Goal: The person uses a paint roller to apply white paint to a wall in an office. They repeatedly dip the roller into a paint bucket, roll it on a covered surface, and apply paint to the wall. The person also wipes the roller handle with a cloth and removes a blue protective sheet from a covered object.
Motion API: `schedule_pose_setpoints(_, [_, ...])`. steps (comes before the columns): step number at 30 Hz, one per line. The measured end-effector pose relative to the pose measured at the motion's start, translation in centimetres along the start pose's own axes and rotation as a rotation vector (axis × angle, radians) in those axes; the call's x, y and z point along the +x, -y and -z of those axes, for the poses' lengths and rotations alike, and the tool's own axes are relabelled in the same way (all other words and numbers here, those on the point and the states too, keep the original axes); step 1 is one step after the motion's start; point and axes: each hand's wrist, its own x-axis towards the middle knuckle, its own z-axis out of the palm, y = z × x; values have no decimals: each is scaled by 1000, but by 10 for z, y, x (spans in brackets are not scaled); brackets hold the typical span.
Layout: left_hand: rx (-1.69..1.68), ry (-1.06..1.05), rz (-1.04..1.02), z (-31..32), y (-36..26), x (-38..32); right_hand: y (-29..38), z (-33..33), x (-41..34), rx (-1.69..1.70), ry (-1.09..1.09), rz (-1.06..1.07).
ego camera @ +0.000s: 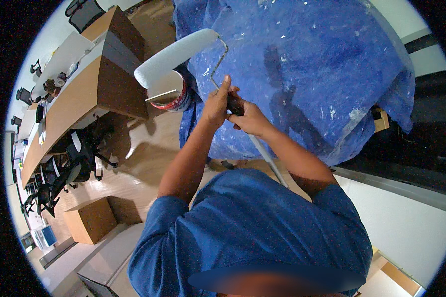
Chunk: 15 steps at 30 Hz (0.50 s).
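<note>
Both of my hands hold a paint roller whose white sleeve [176, 55] points up and to the left. My left hand [217, 102] grips the dark handle [235, 105] near the bent wire frame [219, 63], with its thumb raised. Just below, my right hand [252, 118] closes around the lower part of the handle. A pale extension pole [267, 159] runs from there down past my chest. Beneath the roller sleeve stands a paint bucket [184, 102] with a red rim band and a pale stick across its opening.
A paint-spotted blue drop cloth [319, 81] covers something large ahead. Wooden desks [74, 92] and black office chairs [80, 156] stand at the left. A cardboard box [91, 219] is on the lower left, and a white panel [397, 211] lies at the right.
</note>
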Motion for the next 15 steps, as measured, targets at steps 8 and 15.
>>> schedule_pose_setpoints(8, [-234, 310, -59, 13, 36, -8, -6, -2, 23, -40, -16, -109])
schedule_pose_setpoints(15, [-195, 480, -27, -9, 115, -61, 26, 1, 51, 5, -3, -153])
